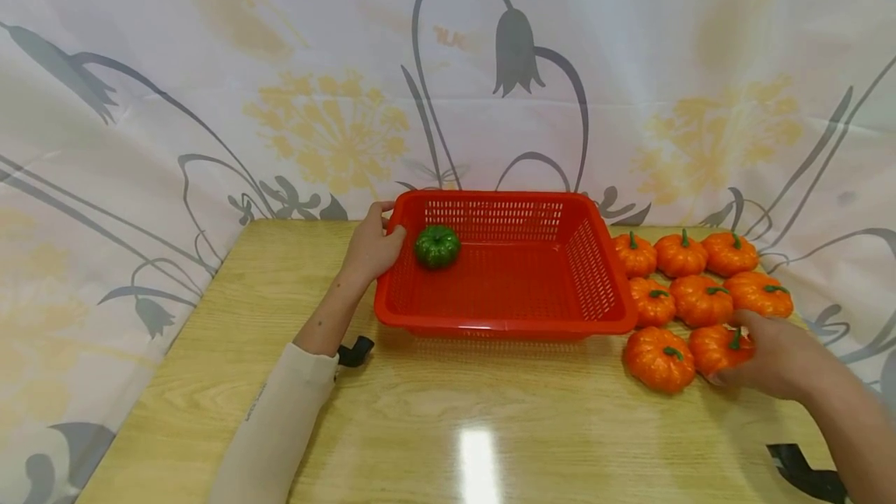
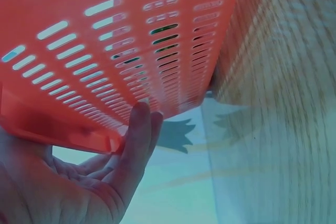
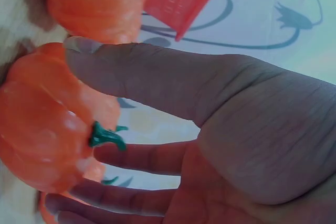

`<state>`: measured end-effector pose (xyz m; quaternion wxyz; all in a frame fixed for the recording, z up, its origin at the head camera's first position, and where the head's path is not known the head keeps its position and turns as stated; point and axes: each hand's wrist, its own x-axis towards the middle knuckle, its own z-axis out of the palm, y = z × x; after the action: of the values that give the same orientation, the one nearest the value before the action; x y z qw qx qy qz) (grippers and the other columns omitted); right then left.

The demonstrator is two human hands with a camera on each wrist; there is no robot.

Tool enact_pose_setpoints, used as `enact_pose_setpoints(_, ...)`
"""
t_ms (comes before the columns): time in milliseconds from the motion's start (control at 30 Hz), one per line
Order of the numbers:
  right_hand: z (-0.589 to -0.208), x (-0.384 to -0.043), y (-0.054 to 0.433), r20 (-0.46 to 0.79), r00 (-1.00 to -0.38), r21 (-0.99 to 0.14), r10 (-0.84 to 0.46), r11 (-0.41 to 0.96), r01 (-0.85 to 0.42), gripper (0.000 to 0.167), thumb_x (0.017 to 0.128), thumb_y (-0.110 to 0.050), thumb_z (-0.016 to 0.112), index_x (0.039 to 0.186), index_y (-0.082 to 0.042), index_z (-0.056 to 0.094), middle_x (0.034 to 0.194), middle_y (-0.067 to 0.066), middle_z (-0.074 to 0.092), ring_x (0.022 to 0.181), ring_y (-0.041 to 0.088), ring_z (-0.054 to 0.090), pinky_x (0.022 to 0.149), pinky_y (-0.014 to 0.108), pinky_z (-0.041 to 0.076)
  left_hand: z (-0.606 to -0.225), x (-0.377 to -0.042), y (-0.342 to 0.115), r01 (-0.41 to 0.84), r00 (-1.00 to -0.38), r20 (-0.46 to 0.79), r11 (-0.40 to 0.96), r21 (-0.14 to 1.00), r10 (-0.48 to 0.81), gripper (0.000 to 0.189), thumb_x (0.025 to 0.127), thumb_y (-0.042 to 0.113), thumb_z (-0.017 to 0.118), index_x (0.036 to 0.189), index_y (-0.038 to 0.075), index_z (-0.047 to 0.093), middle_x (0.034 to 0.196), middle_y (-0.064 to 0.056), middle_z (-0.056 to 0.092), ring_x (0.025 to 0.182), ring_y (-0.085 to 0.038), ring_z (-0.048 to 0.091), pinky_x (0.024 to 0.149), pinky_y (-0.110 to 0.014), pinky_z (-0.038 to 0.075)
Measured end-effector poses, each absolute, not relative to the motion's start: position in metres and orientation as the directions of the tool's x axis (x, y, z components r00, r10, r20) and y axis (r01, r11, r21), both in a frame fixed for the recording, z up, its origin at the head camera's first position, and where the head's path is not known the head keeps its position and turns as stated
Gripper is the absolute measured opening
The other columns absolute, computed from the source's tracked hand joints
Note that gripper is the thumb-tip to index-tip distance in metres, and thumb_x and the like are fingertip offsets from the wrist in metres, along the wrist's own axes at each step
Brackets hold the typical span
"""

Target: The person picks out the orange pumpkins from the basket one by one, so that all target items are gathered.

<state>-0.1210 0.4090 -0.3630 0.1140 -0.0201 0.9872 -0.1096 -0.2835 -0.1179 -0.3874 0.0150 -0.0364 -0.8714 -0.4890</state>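
My left hand [image 1: 374,247] grips the left rim of a red plastic basket [image 1: 504,327], its fingers reaching under the rim against the slotted wall [image 2: 131,40]. Inside the basket, near its left wall, sits a small green pumpkin [image 1: 437,246]. On the right, my right hand [image 1: 777,356] is at an orange pumpkin [image 1: 715,350] in the front row. Thumb and fairly straight fingers are spread on either side of that pumpkin [image 3: 42,124] in the right wrist view. Whether they press on it I cannot tell.
Several more orange pumpkins [image 1: 702,301] with green stems stand in rows right of the basket. All rest on a wood-grain table [image 1: 560,418]. A flower-patterned cloth [image 1: 336,37] hangs behind it. Black straps [image 1: 805,473] show near both wrists.
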Motion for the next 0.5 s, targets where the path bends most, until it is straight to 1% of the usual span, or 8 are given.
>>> enact_pose_setpoints(100,-0.356,-0.119,0.408,-0.197,-0.978,-0.232,-0.066,0.972,-0.019,0.09,0.079,-0.036,0.091,0.129,0.025,0.049,0.116,0.049,0.058,0.102,0.065,0.058,0.082,0.069,0.052,-0.386,-0.283,-0.12,0.071,-0.997,0.053,0.521,0.851,0.051,0.057,0.106,0.022,0.051,0.16,0.009,0.04,0.121,-0.019,0.06,0.092,-0.034,0.069,0.073,-0.043,0.063)
enact_pose_setpoints(167,-0.352,-0.119,0.407,-0.182,-0.981,-0.245,-0.06,0.969,-0.014,0.084,0.086,-0.035,0.086,0.129,0.027,0.048,0.12,0.051,0.056,0.101,0.065,0.059,0.079,0.068,0.053,-0.384,-0.283,-0.122,0.066,-0.998,0.045,0.516,0.854,0.053,0.057,0.106,0.023,0.052,0.16,0.01,0.04,0.121,-0.019,0.059,0.092,-0.035,0.069,0.074,-0.044,0.064)
enact_pose_setpoints(267,-0.348,-0.12,0.404,-0.141,-0.989,-0.263,-0.034,0.965,0.004,0.074,0.094,-0.032,0.078,0.127,0.027,0.049,0.12,0.05,0.057,0.098,0.062,0.061,0.076,0.065,0.054,-0.381,-0.282,-0.126,0.061,-0.998,0.041,0.521,0.851,0.05,0.058,0.107,0.028,0.053,0.16,0.009,0.041,0.126,-0.02,0.059,0.097,-0.035,0.069,0.08,-0.047,0.063)
enact_pose_setpoints(333,-0.348,-0.12,0.402,-0.086,-0.996,-0.277,-0.013,0.961,0.011,0.069,0.097,-0.03,0.074,0.127,0.027,0.05,0.121,0.048,0.058,0.099,0.062,0.06,0.078,0.066,0.053,-0.381,-0.282,-0.129,0.064,-0.998,0.044,0.527,0.847,0.051,0.059,0.108,0.032,0.053,0.161,0.009,0.04,0.13,-0.02,0.06,0.104,-0.035,0.069,0.086,-0.048,0.062)
enact_pose_setpoints(400,-0.349,-0.121,0.4,-0.008,-1.0,-0.292,0.007,0.956,0.009,0.065,0.098,-0.028,0.072,0.128,0.025,0.051,0.121,0.047,0.057,0.102,0.062,0.058,0.079,0.068,0.051,-0.38,-0.281,-0.132,0.073,-0.997,0.054,0.536,0.841,0.051,0.061,0.108,0.036,0.053,0.161,0.008,0.04,0.133,-0.019,0.062,0.11,-0.035,0.069,0.09,-0.049,0.06)
enact_pose_setpoints(500,-0.353,-0.123,0.398,0.105,-0.994,-0.311,0.034,0.95,0.0,0.062,0.1,-0.026,0.069,0.134,0.022,0.049,0.129,0.046,0.05,0.11,0.063,0.05,0.085,0.074,0.045,-0.379,-0.277,-0.139,0.086,-0.996,0.07,0.539,0.838,0.05,0.062,0.109,0.039,0.053,0.161,0.008,0.04,0.132,-0.017,0.063,0.115,-0.035,0.07,0.092,-0.051,0.058)
